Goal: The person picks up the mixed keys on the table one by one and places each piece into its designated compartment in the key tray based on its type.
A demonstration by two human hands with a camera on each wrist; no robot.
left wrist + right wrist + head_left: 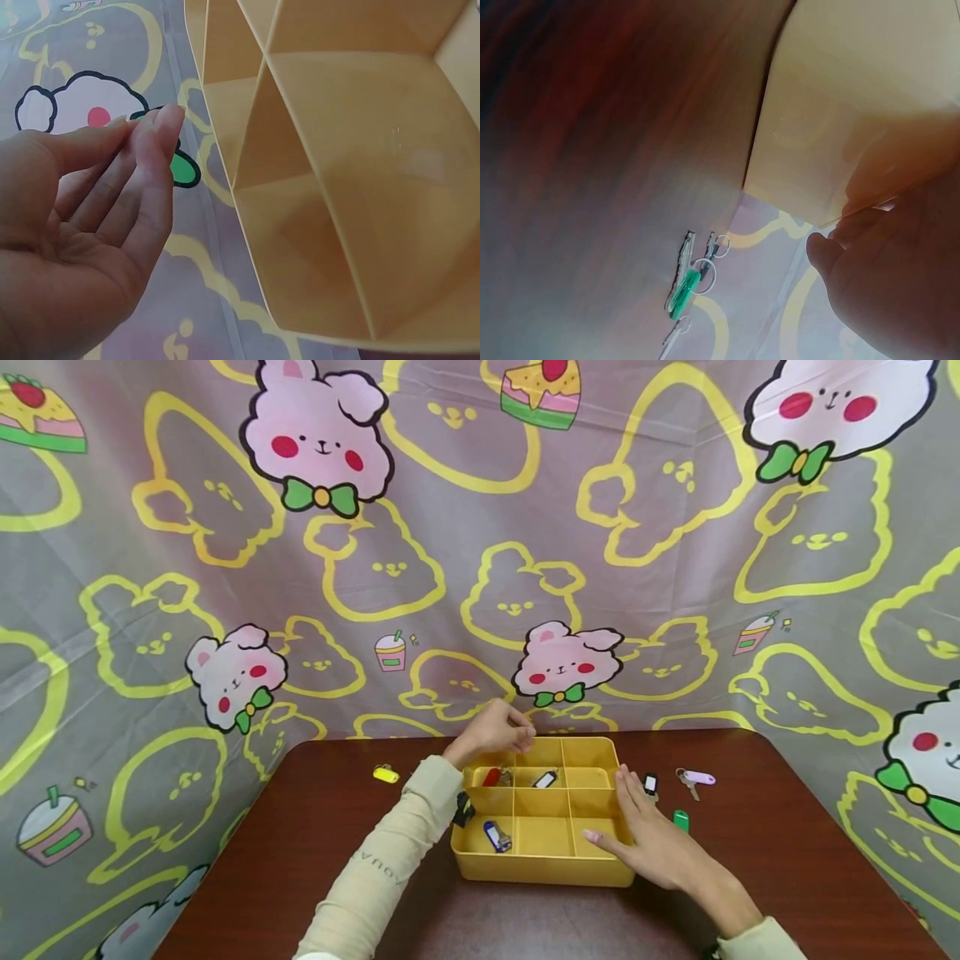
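A yellow compartment tray (547,870) stands on the table before me. My left hand (501,728) hovers over its back edge. In the left wrist view the thumb meets loosely bent fingers (154,161), and nothing shows between them. My right hand (656,843) lies along the tray's right side with straight fingers, its thumb reaching over the front right compartment. A red key tag (492,777) lies in the back left compartment, a black-and-white key tag (546,780) in the back middle one. In the front left compartment is a blue key tag (492,836) with a key.
Right of the tray lie a black-and-white key tag (650,783), a lilac key tag (700,777) with keys and a green key tag (681,820). A yellow key tag (386,774) is at the left. Behind the brown table (300,843) hangs a patterned cloth (450,568).
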